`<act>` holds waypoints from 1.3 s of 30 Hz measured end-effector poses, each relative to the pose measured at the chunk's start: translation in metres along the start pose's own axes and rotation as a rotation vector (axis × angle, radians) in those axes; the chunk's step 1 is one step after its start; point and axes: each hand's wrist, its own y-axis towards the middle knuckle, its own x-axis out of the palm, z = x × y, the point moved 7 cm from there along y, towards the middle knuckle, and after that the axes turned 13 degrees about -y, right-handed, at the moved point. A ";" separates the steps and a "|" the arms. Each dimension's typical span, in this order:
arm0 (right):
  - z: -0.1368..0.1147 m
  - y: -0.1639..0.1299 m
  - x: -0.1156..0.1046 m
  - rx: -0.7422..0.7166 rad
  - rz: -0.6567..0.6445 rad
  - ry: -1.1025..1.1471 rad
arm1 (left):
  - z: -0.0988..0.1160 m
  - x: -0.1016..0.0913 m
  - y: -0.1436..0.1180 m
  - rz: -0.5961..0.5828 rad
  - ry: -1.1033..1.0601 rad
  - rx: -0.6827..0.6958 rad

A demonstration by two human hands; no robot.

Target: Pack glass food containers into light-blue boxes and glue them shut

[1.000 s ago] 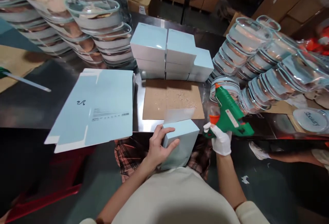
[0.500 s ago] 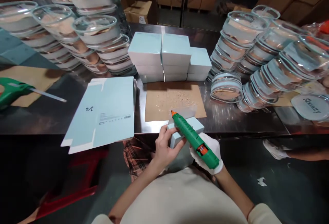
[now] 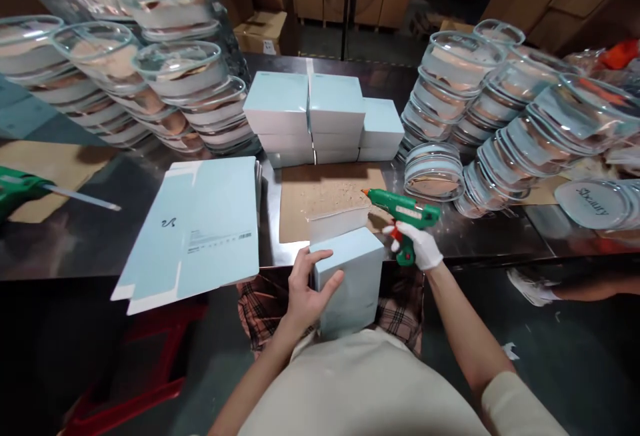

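My left hand (image 3: 305, 289) grips the left side of a pale blue box (image 3: 353, 276) held against my lap at the table's front edge, its white flap standing up at the far side. My right hand (image 3: 417, 246), in a white glove, holds a green glue gun (image 3: 407, 213) by the handle, nozzle pointing left just above and to the right of the flap. Beyond the box lies a brown cardboard sheet (image 3: 325, 193) flecked with glue.
A flat stack of unfolded blue cartons (image 3: 200, 223) lies left. Finished blue boxes (image 3: 320, 116) are stacked behind the cardboard. Clear containers (image 3: 165, 83) pile up left, and more clear containers (image 3: 500, 123) right. Another green glue gun (image 3: 20, 186) enters from the left. A person's foot (image 3: 530, 286) shows at right.
The glue gun went from lifted at the right, to lying over the box's flap, to the right side of the box. My left hand has kept hold of the box.
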 end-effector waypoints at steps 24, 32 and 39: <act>-0.091 -0.060 0.023 -0.910 -0.514 -0.101 | -0.019 0.001 0.012 0.010 -0.423 -0.014; -0.091 -0.064 0.018 -0.891 -0.457 -0.127 | -0.002 -0.001 0.019 -0.009 -0.358 -0.118; -0.016 -0.095 0.026 -0.255 -0.529 0.082 | -0.004 -0.045 0.026 0.525 -0.447 -0.032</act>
